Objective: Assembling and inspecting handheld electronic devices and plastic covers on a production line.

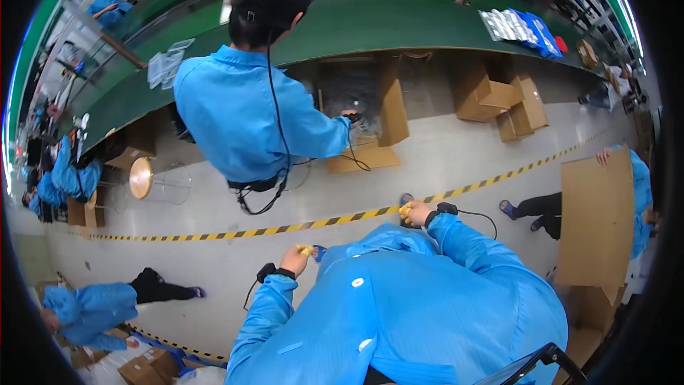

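My left hand (293, 259) hangs in front of my body over the grey floor, its fingers curled in, with yellow covers on the fingertips. No object shows in it. To the right and a little farther off, my right hand (415, 213) is closed too, with the same yellow on its fingers and nothing visible held. Each wrist wears a black strap with a small dark device and a cable. Both hands are apart from any surface; the yellow-and-black floor tape (313, 225) runs below and beyond them.
A person in blue (242, 110) stands ahead, one hand at an open carton (393, 110) under a green bench (399, 21). Two more cartons (491, 100) stand right of it. Someone at right holds a large cardboard box (595, 221). A stool (141, 177) and another person (92, 306) are left.
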`<state>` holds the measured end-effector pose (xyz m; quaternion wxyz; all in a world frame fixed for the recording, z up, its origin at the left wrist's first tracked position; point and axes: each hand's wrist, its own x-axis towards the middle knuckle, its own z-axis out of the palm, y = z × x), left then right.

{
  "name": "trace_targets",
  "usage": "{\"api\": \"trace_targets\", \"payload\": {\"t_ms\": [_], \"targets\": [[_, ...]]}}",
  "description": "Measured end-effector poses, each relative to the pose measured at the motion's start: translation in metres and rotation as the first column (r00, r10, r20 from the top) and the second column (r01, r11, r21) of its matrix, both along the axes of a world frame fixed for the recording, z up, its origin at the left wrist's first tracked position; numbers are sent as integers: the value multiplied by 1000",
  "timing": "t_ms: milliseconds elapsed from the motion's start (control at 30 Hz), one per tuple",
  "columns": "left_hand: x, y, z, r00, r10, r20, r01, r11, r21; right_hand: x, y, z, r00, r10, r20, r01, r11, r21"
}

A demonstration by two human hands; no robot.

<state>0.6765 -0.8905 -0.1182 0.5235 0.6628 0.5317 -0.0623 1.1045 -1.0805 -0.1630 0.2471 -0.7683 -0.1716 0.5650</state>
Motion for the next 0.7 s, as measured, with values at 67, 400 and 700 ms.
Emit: {"api": "trace_targets", "payload": {"t_ms": [67, 400, 700], "targets": [[63, 7, 0, 997, 32, 66, -29, 999, -45, 38, -12, 12, 1000, 4, 0, -4, 994, -106], [153, -73, -10, 992, -18, 123, 36, 988, -150, 192, -38, 6, 996, 86, 20, -74, 941, -331], [-23, -93, 3, 919, 337, -202, -359, 930, -81, 29, 123, -16, 905, 351, -239, -373, 926, -55]]}}
